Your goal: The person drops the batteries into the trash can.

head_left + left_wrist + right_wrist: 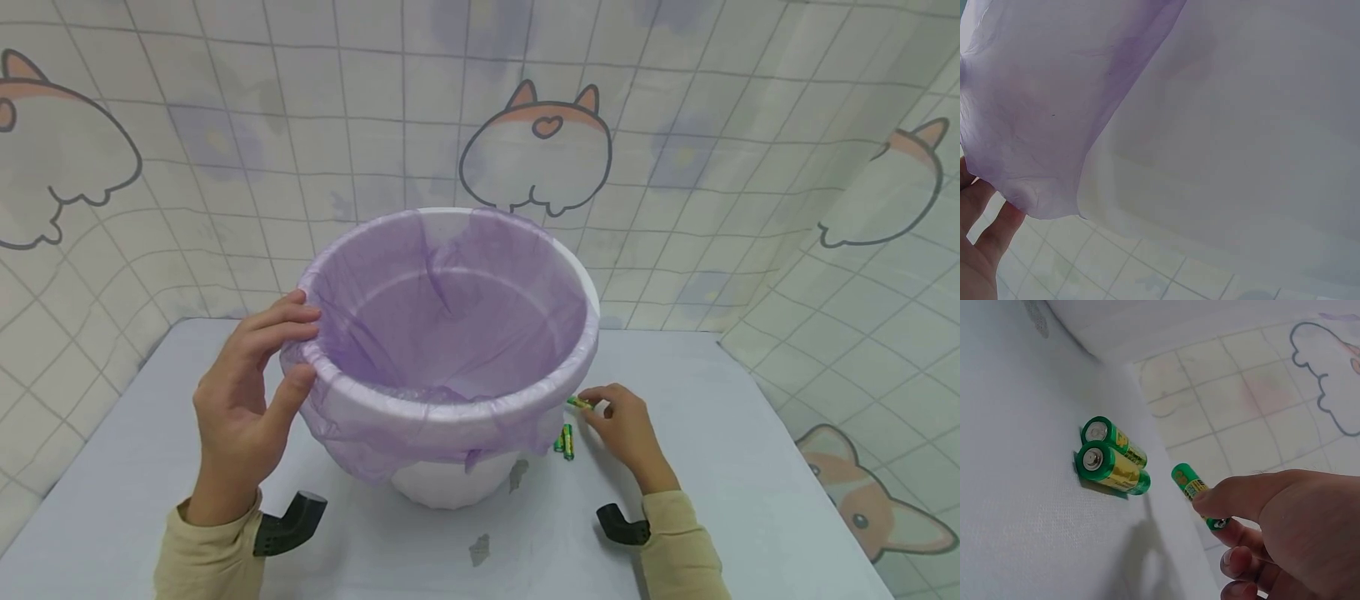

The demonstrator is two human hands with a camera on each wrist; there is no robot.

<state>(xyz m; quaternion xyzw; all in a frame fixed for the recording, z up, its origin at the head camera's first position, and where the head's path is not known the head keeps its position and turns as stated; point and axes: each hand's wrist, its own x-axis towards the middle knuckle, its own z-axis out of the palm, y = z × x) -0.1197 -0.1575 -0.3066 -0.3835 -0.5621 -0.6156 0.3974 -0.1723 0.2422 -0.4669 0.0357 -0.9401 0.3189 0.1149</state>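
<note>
A white bin (450,486) stands upright, lined with a thin purple bag (465,333) folded over its rim. My left hand (251,387) rests at the left side of the rim, fingertips and thumb touching the bag; in the left wrist view, the bag (1041,119) partly hides those fingers. To the right of the bin, my right hand (621,421) pinches a green and yellow battery (1190,482) between thumb and finger, raised over the table. Two similar batteries (1121,475) lie side by side near it, also visible as small batteries (567,442) beside the bin.
The bin stands on a white-covered table (750,467) with grey worn patches (480,550) near its front. Behind and beside it hangs a checked curtain (360,108) with cartoon animals. A black wrist device (291,525) sits on each forearm.
</note>
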